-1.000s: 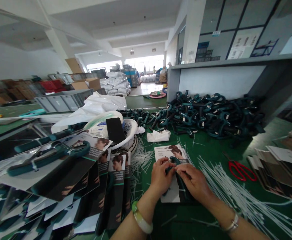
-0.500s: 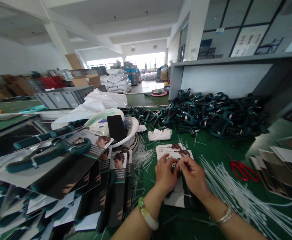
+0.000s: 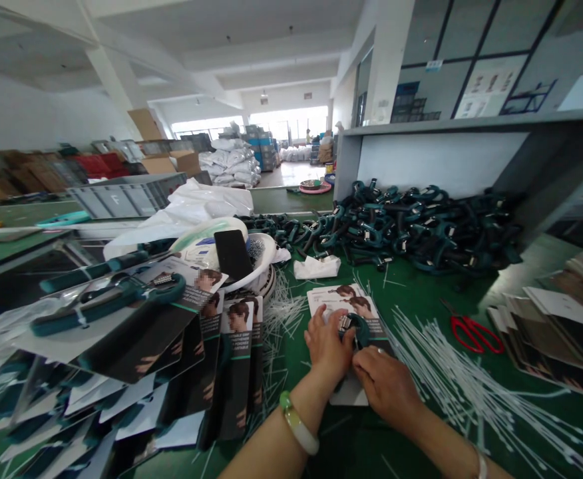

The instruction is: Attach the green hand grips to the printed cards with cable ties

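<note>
A dark teal hand grip strengthener [image 3: 359, 326] lies on a printed backing card [image 3: 322, 298] in front of me, its metal spring at the top. My left hand [image 3: 327, 347] is closed around the strengthener's upper left side, thumb near the curved end, holding it against the card. Just below and to the right, my right hand [image 3: 385, 382] is curled with its fingers pressed together beside the strengthener. Whatever those fingers hold is hidden. The strengthener's handles are mostly covered by my hands.
Loose white cable ties [image 3: 451, 372] spread to the right, near red-handled scissors [image 3: 476, 332] and stacked cards [image 3: 546, 332]. Carded strengtheners [image 3: 136, 326] pile up at left. Behind are a heap of strengtheners [image 3: 421, 226], crumpled tissue [image 3: 316, 267] and a black phone [image 3: 233, 255].
My right hand has moved down from the strengthener's top, its fingers curling in. The spring and curved end are now more exposed. My left hand stays on the strengthener. The view has shifted slightly.
</note>
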Available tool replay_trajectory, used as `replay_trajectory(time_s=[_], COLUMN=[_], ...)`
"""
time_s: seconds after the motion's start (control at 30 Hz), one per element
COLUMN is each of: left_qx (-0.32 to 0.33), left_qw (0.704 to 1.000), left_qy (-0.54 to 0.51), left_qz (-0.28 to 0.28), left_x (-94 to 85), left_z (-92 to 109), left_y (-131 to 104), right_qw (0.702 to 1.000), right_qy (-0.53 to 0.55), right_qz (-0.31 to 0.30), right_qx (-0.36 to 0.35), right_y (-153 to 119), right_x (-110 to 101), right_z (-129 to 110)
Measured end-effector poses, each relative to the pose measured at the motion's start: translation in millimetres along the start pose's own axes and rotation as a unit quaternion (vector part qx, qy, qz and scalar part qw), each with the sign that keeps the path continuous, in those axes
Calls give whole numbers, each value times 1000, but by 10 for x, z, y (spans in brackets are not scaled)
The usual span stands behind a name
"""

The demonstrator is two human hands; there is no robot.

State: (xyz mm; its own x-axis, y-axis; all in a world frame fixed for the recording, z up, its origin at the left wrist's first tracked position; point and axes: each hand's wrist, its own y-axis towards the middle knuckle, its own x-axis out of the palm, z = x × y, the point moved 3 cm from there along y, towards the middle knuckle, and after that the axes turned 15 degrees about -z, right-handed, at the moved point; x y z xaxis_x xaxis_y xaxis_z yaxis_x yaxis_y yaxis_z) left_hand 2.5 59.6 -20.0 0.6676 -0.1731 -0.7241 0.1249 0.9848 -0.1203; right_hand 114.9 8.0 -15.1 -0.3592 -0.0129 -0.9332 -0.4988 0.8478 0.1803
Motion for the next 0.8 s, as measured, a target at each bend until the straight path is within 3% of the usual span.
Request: replay_trajectory(time_s=[0.1,0.23,0.4,0.47,0.63,0.8], left_qx=[16,49,3,-6,24,80], left_qw=[1000,997,997,997,999,995], left_qy=[-18,-9,9,15,8,-11], left_qz=[-7,-50,-76,-72,-41,52], left_x=[-11,-47,-67,-46,-29,-314], left_z=[-22,-17,10,16,3,-79], left_y=[-4,-5,8,19,45,-126], right_qw=[1000,992,985,992,993,978], right_qy=[4,117,150,115,-8,-105], right_qz=[-21,36,84,51,-106,-176], right_qx=[2,9,16,18,45,30], right_y=[26,-15,-78,-53,37,-59], right_x=[-7,-43,14,10,-177,-342], right_z=[-7,41,88,75,47,-46])
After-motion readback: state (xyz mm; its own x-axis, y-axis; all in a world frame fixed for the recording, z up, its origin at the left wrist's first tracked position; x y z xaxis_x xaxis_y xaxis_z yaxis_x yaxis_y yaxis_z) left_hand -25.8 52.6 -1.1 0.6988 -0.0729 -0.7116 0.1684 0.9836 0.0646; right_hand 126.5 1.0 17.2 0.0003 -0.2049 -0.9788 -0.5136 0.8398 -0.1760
